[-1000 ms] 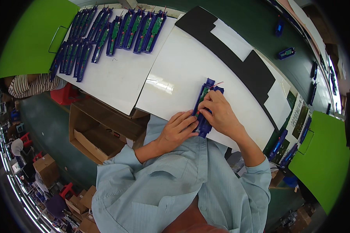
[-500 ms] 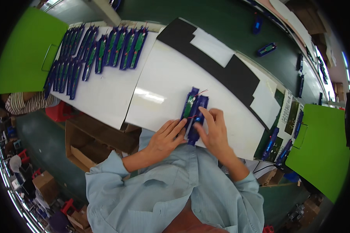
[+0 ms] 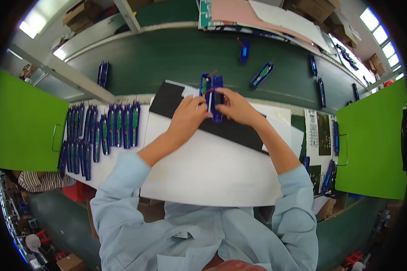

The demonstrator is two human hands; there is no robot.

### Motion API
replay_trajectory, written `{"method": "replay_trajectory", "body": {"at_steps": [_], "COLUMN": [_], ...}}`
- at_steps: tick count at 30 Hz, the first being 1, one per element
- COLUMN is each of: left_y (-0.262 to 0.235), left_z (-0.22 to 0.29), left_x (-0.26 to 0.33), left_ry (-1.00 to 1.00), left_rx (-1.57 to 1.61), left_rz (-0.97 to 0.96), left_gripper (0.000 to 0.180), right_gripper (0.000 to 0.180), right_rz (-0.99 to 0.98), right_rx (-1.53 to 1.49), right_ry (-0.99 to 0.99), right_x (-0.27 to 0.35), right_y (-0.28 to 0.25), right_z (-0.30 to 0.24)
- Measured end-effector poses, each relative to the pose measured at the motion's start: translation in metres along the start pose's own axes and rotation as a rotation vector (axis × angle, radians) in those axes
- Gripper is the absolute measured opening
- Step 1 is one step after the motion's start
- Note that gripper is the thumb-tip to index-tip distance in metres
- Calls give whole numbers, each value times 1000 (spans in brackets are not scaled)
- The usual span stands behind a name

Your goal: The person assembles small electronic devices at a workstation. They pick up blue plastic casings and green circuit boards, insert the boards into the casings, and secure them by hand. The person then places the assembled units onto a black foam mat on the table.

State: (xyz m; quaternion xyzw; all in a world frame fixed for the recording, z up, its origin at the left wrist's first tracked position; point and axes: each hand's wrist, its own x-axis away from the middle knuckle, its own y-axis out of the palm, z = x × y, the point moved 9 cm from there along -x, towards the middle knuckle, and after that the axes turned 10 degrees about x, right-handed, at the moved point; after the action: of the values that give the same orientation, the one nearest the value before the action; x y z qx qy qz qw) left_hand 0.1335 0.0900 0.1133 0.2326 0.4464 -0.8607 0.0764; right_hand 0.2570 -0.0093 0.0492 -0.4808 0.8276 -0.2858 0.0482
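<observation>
A long blue casing with a green circuit board (image 3: 211, 92) is held up between both hands above the far edge of the white work surface (image 3: 212, 167), just over a black mat (image 3: 230, 126). The left hand (image 3: 187, 116) is closed around the near left side of the piece, its fingers curled against it. The right hand (image 3: 235, 108) is wrapped on the right side, with the fingertips pressed onto the middle of the casing. A thin red wire is seen at the far end of the piece.

To the left, a white tray-like board (image 3: 108, 160) is laid out with two rows of the same blue assemblies (image 3: 101, 133), packed side by side and touching, each with a green board showing in it. Beyond the hands, a dark green belt (image 3: 167, 58) runs from left to right; single blue units are spread along it, one (image 3: 262, 75) lying tilted just to the right of the held piece, another (image 3: 244, 50) farther off, and a pair (image 3: 103, 73) at the far left. Green panels (image 3: 22, 122) are stood at the left and right sides of the station. At the right, printed sheets (image 3: 319, 133) are laid flat, with further blue units (image 3: 328, 176) lined up beside them. Whether these stand in a holder cannot be told.
</observation>
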Motion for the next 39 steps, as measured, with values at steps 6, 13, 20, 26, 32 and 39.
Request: {"method": "replay_trajectory", "body": {"at_steps": [6,13,20,26,32,39], "left_y": [13,47,44,46,25,34], "left_z": [-70,-9,10,18,34,26], "left_x": [-44,59,92,83,86,127], "left_ry": [-138,-120,-284,-240,-285,-748], "left_rx": [-81,8,12,-3,155,1010], "left_rz": [118,-272,-170,-144,77,323], "left_gripper": [44,71,69,68,49,53], "right_gripper": [76,76,54,51,61,49], "right_rz": [736,608,798,717,722,571], "right_rx": [639,729,489,555,609,168], "right_ry": [-48,407,418,599,407,-25], "right_x": [-114,-185,-112,-81,-81,20], "right_y": [-126,-157,-180,-176,-144,-56], "right_z": [38,112,77,142,121,8]}}
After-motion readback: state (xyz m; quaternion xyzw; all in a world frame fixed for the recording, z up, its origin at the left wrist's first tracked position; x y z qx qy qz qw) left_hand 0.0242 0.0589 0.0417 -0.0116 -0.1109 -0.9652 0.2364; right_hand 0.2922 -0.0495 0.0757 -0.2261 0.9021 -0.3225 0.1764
